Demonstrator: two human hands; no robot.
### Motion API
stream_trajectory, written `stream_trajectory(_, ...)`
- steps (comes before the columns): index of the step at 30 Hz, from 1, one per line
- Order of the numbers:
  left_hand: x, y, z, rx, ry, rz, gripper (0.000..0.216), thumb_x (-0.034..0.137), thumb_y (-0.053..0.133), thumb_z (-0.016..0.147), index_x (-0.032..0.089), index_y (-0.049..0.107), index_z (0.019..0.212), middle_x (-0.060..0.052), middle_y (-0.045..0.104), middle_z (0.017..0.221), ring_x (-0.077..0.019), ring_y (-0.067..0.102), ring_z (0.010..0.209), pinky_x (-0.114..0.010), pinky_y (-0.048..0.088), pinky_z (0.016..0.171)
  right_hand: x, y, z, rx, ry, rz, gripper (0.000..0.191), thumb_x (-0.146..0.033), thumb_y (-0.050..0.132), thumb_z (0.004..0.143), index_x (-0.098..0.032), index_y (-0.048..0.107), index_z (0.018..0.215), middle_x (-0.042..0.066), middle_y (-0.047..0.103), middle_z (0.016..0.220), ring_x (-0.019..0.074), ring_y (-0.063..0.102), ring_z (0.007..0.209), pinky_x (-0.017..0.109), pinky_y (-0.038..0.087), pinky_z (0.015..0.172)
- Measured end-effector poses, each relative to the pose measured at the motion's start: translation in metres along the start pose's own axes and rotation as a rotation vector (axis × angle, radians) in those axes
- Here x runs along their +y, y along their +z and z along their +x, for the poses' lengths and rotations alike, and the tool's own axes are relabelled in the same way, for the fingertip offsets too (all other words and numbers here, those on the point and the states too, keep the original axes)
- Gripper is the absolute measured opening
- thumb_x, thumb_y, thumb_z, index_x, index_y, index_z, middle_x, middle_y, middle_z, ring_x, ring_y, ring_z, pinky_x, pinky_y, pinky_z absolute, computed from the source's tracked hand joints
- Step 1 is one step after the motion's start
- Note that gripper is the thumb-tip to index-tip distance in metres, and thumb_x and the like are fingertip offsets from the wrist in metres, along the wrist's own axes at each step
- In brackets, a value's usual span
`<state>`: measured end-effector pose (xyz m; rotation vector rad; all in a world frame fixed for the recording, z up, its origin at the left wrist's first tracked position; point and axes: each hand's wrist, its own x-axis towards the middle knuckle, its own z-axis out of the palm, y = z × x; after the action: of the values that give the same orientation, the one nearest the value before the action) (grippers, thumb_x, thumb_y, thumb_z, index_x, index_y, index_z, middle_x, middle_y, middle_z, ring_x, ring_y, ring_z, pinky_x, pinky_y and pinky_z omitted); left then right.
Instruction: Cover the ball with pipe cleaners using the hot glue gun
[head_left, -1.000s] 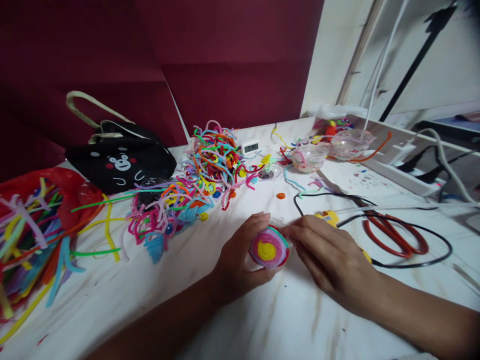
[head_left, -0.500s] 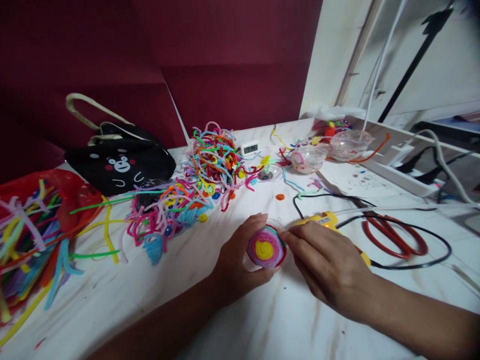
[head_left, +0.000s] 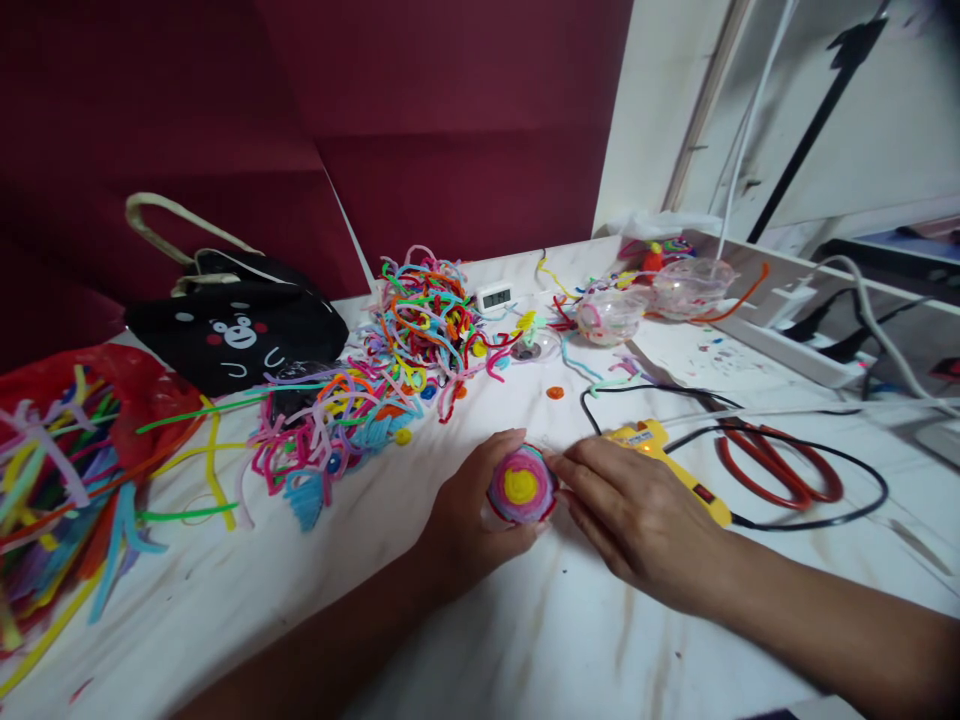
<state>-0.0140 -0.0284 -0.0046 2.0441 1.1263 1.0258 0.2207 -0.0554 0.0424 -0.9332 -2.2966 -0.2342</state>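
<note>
On the white table [head_left: 525,640], just in front of the yellow glue gun [head_left: 667,462], the person held a round fuzzy coil of pink, purple and yellow pipe cleaners [head_left: 520,486]. The left hand [head_left: 469,510] was cupped around the coil's left side, with the thumb over the top and the fingers curled under it. The right hand [head_left: 637,515] had its fingertips pressed together against the coil's right edge, pinching it there. A second before, that hand lay over the glue gun and hid most of it. Now it had slid lower and left, so the whole yellow body showed and nobody was touching it. That looked like pressing and shaping the coil, not gluing. The coil had also moved a little to the left with both hands. To the right of the glue gun lay red-handled scissors [head_left: 780,470] inside a loop of thin black cord [head_left: 825,515]. Left of the glue gun, farther back, sat a big messy heap of many-coloured pipe cleaners [head_left: 397,360].
</note>
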Motion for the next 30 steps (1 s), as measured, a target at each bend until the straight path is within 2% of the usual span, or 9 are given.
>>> stream_trajectory(6, 0.007, -0.004, 0.002, -0.043, -0.089, -0.017, 0.077, 0.030, 0.090, 0.071, 0.032, 0.065, 0.145, -0.007, 0.077, 0.151, -0.0402, 0.072, 0.140, -0.055, 0.059, 0.126, 0.005, 0.002, -0.002, -0.073, 0.044, 0.035, 0.026, -0.010, 0.053, 0.105, -0.021, 0.076, 0.107, 0.008, 0.077, 0.089, 0.0226, 0.071, 0.076, 0.033, 0.058, 0.067)
stream_trajectory(14, 0.019, -0.008, 0.003, -0.087, -0.153, -0.029, 0.071, 0.033, 0.091, 0.072, 0.029, 0.068, 0.140, -0.007, 0.081, 0.141, -0.0359, 0.078, 0.127, -0.051, 0.065, 0.116, 0.010, 0.005, -0.004, -0.149, 0.073, 0.092, 0.023, -0.012, 0.056, 0.105, -0.019, 0.078, 0.102, 0.007, 0.075, 0.088, 0.0219, 0.072, 0.075, 0.033, 0.056, 0.067)
stream_trajectory(20, 0.019, -0.007, 0.003, -0.098, -0.179, -0.032, 0.071, 0.033, 0.090, 0.070, 0.028, 0.069, 0.138, -0.009, 0.080, 0.143, -0.0372, 0.078, 0.128, -0.054, 0.064, 0.117, 0.012, 0.009, -0.006, -0.201, 0.067, 0.107, 0.022, -0.011, 0.057, 0.105, -0.019, 0.077, 0.100, 0.007, 0.075, 0.088, 0.0212, 0.073, 0.073, 0.032, 0.057, 0.065)
stream_trajectory(26, 0.017, -0.006, 0.002, -0.113, -0.175, -0.023, 0.071, 0.032, 0.090, 0.070, 0.029, 0.069, 0.138, -0.009, 0.079, 0.145, -0.0366, 0.077, 0.131, -0.052, 0.062, 0.119, 0.013, 0.010, -0.006, -0.213, 0.058, 0.086, 0.021, -0.009, 0.058, 0.104, -0.017, 0.077, 0.099, 0.007, 0.075, 0.087, 0.0201, 0.074, 0.073, 0.031, 0.056, 0.064)
stream_trajectory(30, 0.016, -0.005, 0.002, -0.139, -0.196, -0.024, 0.073, 0.034, 0.089, 0.070, 0.025, 0.068, 0.139, -0.011, 0.078, 0.148, -0.0376, 0.074, 0.136, -0.055, 0.059, 0.122, 0.013, 0.011, -0.007, -0.229, 0.070, 0.113, 0.020, -0.007, 0.060, 0.104, -0.016, 0.077, 0.100, 0.007, 0.074, 0.088, 0.0202, 0.073, 0.072, 0.031, 0.055, 0.064)
